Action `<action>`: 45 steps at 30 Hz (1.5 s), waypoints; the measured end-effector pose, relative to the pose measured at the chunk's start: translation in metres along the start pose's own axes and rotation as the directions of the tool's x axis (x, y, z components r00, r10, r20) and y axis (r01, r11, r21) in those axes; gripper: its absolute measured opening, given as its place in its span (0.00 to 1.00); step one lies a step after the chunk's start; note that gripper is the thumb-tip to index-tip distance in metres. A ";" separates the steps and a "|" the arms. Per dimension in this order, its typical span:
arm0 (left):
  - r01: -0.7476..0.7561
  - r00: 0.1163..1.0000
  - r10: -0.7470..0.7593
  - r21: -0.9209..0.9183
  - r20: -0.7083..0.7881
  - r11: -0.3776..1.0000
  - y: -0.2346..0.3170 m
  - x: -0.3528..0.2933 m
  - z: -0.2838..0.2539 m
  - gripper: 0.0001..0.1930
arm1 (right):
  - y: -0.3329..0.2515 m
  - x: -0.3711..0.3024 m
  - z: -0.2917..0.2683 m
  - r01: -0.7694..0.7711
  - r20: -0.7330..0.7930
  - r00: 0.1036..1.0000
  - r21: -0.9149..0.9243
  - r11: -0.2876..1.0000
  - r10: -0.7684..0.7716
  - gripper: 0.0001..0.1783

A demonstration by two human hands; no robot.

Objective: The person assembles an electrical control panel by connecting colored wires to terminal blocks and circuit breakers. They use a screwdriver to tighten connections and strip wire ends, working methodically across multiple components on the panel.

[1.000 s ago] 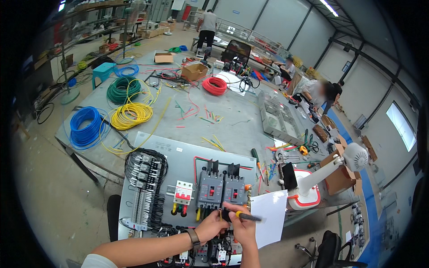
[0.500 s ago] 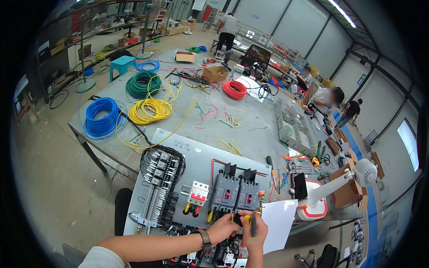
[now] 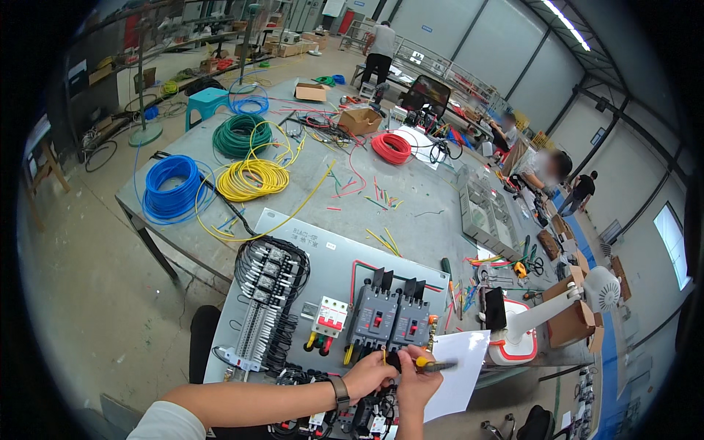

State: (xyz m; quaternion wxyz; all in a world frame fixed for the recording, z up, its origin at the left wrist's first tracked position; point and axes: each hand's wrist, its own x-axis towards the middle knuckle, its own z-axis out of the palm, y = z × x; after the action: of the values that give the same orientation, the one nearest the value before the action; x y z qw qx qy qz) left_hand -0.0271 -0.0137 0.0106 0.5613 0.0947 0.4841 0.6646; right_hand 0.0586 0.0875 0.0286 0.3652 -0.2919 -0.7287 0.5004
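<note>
My left hand [image 3: 369, 376], with a watch on its wrist, is closed in a pinch just below two dark grey moulded-case circuit breakers [image 3: 376, 317]. What its fingertips hold is hidden; a thin yellow wire and something black show beside them. My right hand [image 3: 418, 386] is closed around a hand tool [image 3: 427, 363] with yellow and dark parts, blurred, its end pointing right. Both hands almost touch. A small white breaker [image 3: 330, 317] with red levers sits to the left on the grey mounting plate [image 3: 286, 226]. Farther left stands a terminal block [image 3: 257, 323] with bundled black wires.
Blue [image 3: 171, 189], yellow [image 3: 253, 180] and green wire coils [image 3: 242, 136] lie at the table's left, a red wire coil [image 3: 391, 148] farther back. A white sheet [image 3: 458, 374] lies right of my hands, near a white fan [image 3: 513, 341]. Other people work beyond.
The tool in my right hand has swung from pointing upward to pointing right, the hand turning with it. My left hand stays in its pinch. The whole view has shifted slightly.
</note>
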 end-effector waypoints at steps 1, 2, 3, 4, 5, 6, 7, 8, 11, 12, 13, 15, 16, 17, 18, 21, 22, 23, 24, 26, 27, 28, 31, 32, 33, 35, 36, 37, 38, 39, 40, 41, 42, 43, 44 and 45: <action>0.002 1.000 -0.002 -0.004 0.007 1.000 0.000 0.000 0.000 0.12 | -0.002 0.001 0.000 -0.076 0.019 0.997 0.117 0.990 0.074 0.08; 0.004 1.000 -0.004 -0.008 0.014 1.000 0.000 -0.001 -0.001 0.12 | -0.005 0.001 -0.001 -0.152 0.046 0.988 0.230 0.961 0.146 0.08; 0.007 1.000 -0.006 -0.013 0.022 1.000 0.001 -0.002 -0.001 0.12 | -0.013 0.003 -0.004 -0.086 0.116 0.991 0.133 0.987 0.070 0.09; 0.003 1.000 -0.003 -0.029 0.031 1.000 0.002 -0.003 0.000 0.12 | -0.013 0.002 -0.005 -0.047 0.140 0.990 0.108 0.993 0.032 0.09; 0.000 0.999 0.002 -0.046 0.041 0.999 0.003 -0.004 0.001 0.12 | -0.013 0.002 -0.005 -0.008 0.165 0.986 0.084 0.996 -0.006 0.09; -0.003 0.999 0.005 -0.062 0.043 0.998 0.003 -0.004 0.001 0.12 | -0.012 0.001 -0.003 0.029 0.194 0.980 0.066 0.997 -0.042 0.08; 0.004 1.000 -0.002 -0.052 0.028 0.999 0.003 -0.004 0.001 0.11 | -0.012 -0.001 0.000 -0.077 0.161 0.985 0.133 0.988 0.055 0.08; 0.011 1.000 -0.010 -0.043 0.014 0.999 0.004 -0.004 0.002 0.11 | -0.010 0.000 0.001 -0.028 0.114 0.993 0.135 0.990 0.012 0.08; 0.012 1.000 -0.012 -0.032 0.009 0.999 0.003 -0.005 0.002 0.10 | -0.001 0.002 0.005 0.029 0.012 0.999 0.157 0.987 -0.031 0.07; 0.010 1.000 -0.009 -0.030 0.012 1.000 0.002 -0.005 0.001 0.09 | 0.000 0.001 0.004 0.038 0.001 0.999 0.106 0.994 -0.039 0.07; 0.009 1.000 -0.009 -0.029 0.015 1.000 0.000 -0.003 0.000 0.09 | 0.000 0.000 0.004 0.047 -0.009 0.999 0.055 0.997 -0.046 0.07; 0.010 1.000 -0.009 -0.028 0.023 1.000 0.000 -0.002 -0.002 0.09 | -0.002 -0.001 0.004 -0.009 -0.035 0.999 0.032 0.999 0.010 0.07; 0.012 1.000 -0.011 -0.032 0.018 0.999 0.001 -0.003 0.000 0.09 | -0.005 -0.002 0.003 -0.071 -0.049 0.996 0.061 0.996 0.074 0.07; 0.013 1.000 -0.013 -0.037 0.012 0.999 0.002 -0.005 0.001 0.09 | -0.007 -0.003 0.003 -0.133 -0.062 0.988 0.091 0.987 0.139 0.08; 0.014 1.000 -0.013 -0.042 0.003 0.999 0.004 -0.007 0.002 0.09 | -0.006 -0.002 0.001 -0.062 -0.025 0.998 0.036 0.997 0.063 0.08; 0.009 1.000 -0.008 -0.072 0.008 0.997 0.001 -0.004 0.001 0.09 | -0.018 0.000 -0.006 0.089 0.143 0.987 -0.086 0.992 -0.076 0.08; 0.010 1.000 -0.009 -0.080 0.008 0.997 0.000 -0.003 0.000 0.09 | -0.016 -0.001 -0.004 0.063 0.122 0.991 -0.031 0.998 -0.059 0.08; 0.011 1.000 -0.010 -0.088 0.007 0.996 -0.001 -0.003 0.000 0.09 | -0.012 -0.002 -0.002 0.039 0.102 0.994 0.025 0.999 -0.041 0.08; 0.013 1.000 -0.012 -0.096 0.011 0.995 -0.001 -0.003 0.001 0.09 | -0.006 -0.003 -0.001 0.016 0.080 0.997 0.078 0.997 -0.022 0.08; 0.029 0.999 -0.028 -0.068 0.017 0.997 0.001 -0.004 0.002 0.09 | 0.010 -0.002 -0.004 0.036 0.036 0.999 0.092 0.995 -0.040 0.09; 0.036 0.999 -0.035 -0.056 0.014 0.998 0.001 -0.004 0.001 0.09 | 0.012 -0.001 -0.003 0.047 0.038 0.998 0.084 0.995 -0.050 0.08; 0.031 0.999 -0.030 -0.061 0.018 0.998 0.001 -0.005 0.000 0.10 | 0.014 -0.001 -0.003 0.058 0.040 0.997 0.076 0.995 -0.061 0.08; 0.025 0.999 -0.023 -0.069 0.031 0.997 -0.002 -0.005 -0.002 0.16 | 0.019 -0.002 -0.003 0.044 0.041 0.998 -0.004 0.999 -0.043 0.11; 0.026 0.999 -0.024 -0.067 0.030 0.997 -0.003 -0.005 -0.002 0.20 | 0.020 -0.002 -0.003 0.052 0.037 0.998 -0.023 0.998 -0.051 0.11; 0.027 0.999 -0.025 -0.066 0.032 0.997 -0.003 -0.005 -0.001 0.23 | 0.015 -0.003 -0.001 0.030 0.027 0.999 -0.018 0.999 -0.030 0.12; 0.041 0.999 -0.039 -0.066 0.023 0.997 -0.003 -0.006 0.000 0.29 | 0.004 -0.006 0.001 -0.014 0.007 1.000 -0.006 1.000 0.014 0.13; 0.044 0.999 -0.043 -0.066 0.018 0.997 -0.003 -0.006 0.000 0.33 | 0.001 -0.007 0.001 0.024 0.022 0.999 -0.061 0.998 -0.023 0.13; 0.047 0.999 -0.045 -0.064 0.023 0.997 -0.003 -0.006 -0.001 0.34 | -0.002 -0.007 0.001 0.064 0.039 0.997 -0.116 0.991 -0.059 0.13; 0.049 0.998 -0.047 -0.062 0.029 0.997 -0.002 -0.006 -0.001 0.35 | -0.003 -0.007 0.001 0.103 0.057 0.994 -0.170 0.980 -0.095 0.13; 0.051 0.998 -0.049 -0.060 0.034 0.997 -0.001 -0.006 -0.001 0.37 | -0.003 -0.007 0.002 0.116 0.058 0.992 -0.129 0.985 -0.110 0.12; 0.049 0.999 -0.047 -0.062 0.024 0.997 -0.001 -0.007 -0.001 0.35 | -0.003 -0.007 0.002 0.129 0.058 0.991 -0.088 0.988 -0.125 0.12; 0.046 0.999 -0.046 -0.063 0.014 0.997 0.000 -0.007 0.000 0.34 | -0.003 -0.007 0.002 0.142 0.057 0.989 -0.047 0.989 -0.140 0.12; 0.045 0.999 -0.045 -0.065 0.004 0.997 -0.001 -0.007 0.001 0.32 | 0.000 -0.006 0.002 0.152 0.072 0.986 -0.064 0.986 -0.147 0.12; 0.047 0.999 -0.047 -0.068 0.006 0.997 -0.001 -0.007 0.001 0.30 | 0.005 -0.005 0.000 0.162 0.087 0.984 -0.080 0.984 -0.155 0.12; 0.049 0.999 -0.049 -0.070 0.008 0.996 -0.001 -0.007 0.001 0.28 | 0.008 -0.004 -0.001 0.172 0.102 0.981 -0.096 0.980 -0.162 0.12; 0.051 0.999 -0.051 -0.073 0.008 0.996 0.000 -0.007 0.000 0.26 | 0.006 -0.004 0.000 0.213 0.113 0.973 -0.114 0.970 -0.200 0.12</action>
State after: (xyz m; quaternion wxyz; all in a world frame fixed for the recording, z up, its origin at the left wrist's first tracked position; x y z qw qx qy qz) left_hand -0.0244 -0.0195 0.0136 0.5825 0.0636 0.4602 0.6670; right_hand 0.0606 0.0863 0.0218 0.3591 -0.2110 -0.8026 0.4271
